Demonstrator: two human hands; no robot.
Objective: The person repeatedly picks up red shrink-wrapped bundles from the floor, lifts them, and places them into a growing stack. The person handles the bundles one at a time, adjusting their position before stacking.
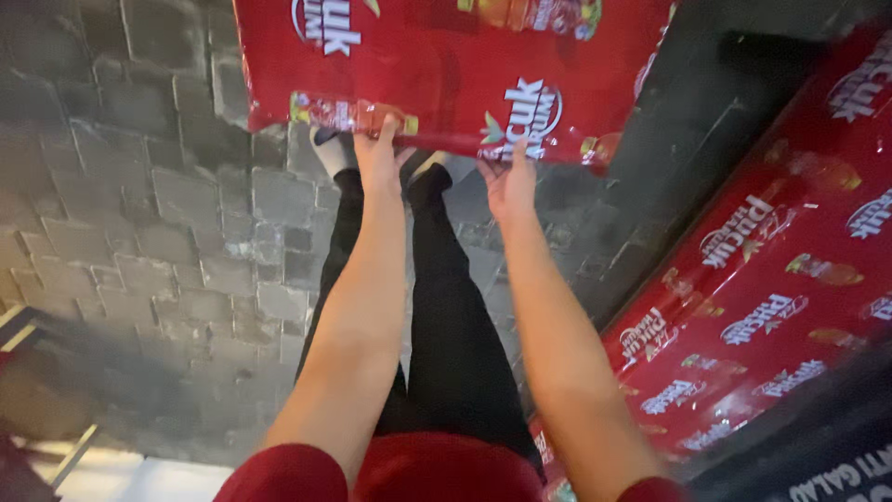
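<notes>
While both arms stretch downward, holding a red shrink-wrapped plastic drinks pack (455, 70) by its near edge, left hand (378, 158) and right hand (509, 186) grips closed on it, above grey paving (167, 214).

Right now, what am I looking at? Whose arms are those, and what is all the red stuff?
This one picture comes from a camera worn on a person's head, looking straight down. So the two bare arms belong to that person. The left hand and the right hand both grip the near edge of a big red shrink-wrapped pack, holding it out in front. It has pictures of drink bottles on it. Below it you can see the person's black trousers and the grey paving stones they stand on. On the right lie more red packs of the same kind, side by side.
</notes>
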